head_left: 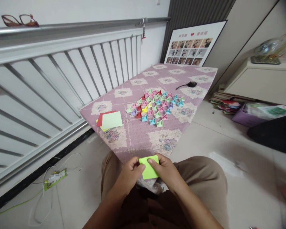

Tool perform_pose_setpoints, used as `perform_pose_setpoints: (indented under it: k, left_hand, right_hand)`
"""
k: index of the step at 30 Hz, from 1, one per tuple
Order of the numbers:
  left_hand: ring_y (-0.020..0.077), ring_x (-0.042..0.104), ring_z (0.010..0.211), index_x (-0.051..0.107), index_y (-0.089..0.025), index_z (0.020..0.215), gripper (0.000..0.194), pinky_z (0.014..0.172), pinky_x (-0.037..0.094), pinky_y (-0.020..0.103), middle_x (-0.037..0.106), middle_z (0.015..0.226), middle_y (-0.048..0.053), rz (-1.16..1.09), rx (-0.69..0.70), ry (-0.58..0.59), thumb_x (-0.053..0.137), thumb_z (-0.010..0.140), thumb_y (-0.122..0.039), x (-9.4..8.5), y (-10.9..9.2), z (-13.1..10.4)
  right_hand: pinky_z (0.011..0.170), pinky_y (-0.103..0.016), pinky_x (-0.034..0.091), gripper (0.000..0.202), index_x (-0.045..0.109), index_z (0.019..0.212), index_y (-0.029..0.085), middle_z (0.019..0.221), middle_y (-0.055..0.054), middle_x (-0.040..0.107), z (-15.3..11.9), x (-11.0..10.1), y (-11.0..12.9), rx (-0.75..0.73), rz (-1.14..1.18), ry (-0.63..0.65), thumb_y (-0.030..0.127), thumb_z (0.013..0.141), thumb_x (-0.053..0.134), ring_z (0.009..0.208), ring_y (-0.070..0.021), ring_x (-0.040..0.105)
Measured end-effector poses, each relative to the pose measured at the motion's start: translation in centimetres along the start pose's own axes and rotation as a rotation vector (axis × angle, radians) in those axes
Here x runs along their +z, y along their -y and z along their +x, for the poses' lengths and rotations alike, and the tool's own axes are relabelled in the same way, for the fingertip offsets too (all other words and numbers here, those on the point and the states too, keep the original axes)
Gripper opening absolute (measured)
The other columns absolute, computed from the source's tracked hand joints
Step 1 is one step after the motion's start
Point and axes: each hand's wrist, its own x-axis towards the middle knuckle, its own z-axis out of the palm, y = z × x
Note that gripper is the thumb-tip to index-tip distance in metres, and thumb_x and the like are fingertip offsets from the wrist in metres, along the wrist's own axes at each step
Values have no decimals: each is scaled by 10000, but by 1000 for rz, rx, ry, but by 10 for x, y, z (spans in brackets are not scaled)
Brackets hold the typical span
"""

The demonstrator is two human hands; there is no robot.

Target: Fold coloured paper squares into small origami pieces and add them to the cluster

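Observation:
A bright green paper, flat and roughly square, is held above my lap at the table's near edge. My left hand pinches its left side, and my right hand grips the upper right side with the thumb on top. Beyond them, many small folded paper pieces in pink, blue, green, red and yellow stand grouped on the patterned tablecloth. To the left on the cloth lies a stack of paper sheets, a pale green sheet over a red sheet and yellow ones.
A black object with a thin cord rests near the table's far right. A white railing borders the left side. On the floor at the left is a power strip with cables. A purple bin stands at the right.

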Motion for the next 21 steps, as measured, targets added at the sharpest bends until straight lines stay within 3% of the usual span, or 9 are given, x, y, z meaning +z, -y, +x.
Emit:
perform_pose_setpoints:
  k: [4,9,11,16,21]
  left_hand:
    - [105,417,595,580,-161,694,196,585,328,222,482,601,-38,9,-13,-113,609,758,-344,-3,-5,4]
    - [93,387,553,547,-172,678,244,561,309,217,450,563,-55,-163,9,-278,616,772,-387,-2,7,8]
    - [94,383,544,538,-179,694,258,557,312,218,443,557,-59,-250,26,-345,618,779,-410,0,14,9]
    - [100,397,554,533,-187,709,267,573,336,225,457,585,-55,-301,49,-402,631,776,-426,6,19,9]
    - [103,406,564,532,-193,716,253,575,346,224,466,602,-48,-323,28,-384,630,771,-419,8,19,4]
  right_hand:
    - [502,-224,399,361,562,691,189,604,31,542,2,2,0,-17,-15,35,529,695,683,550,-108,476]
    - [602,-248,457,488,609,1010,196,811,-24,629,2,1,-3,-6,244,-114,547,685,708,687,-141,560]
    - [607,-243,460,557,597,1089,212,868,-32,643,-2,4,-7,31,310,-94,546,663,731,729,-149,576]
    - [540,-225,410,467,670,910,182,769,-14,653,-7,25,-23,100,286,-35,500,590,791,595,-112,514]
    - [496,-224,357,431,677,827,163,638,9,602,-3,32,-30,68,226,-61,556,656,717,492,-83,410]
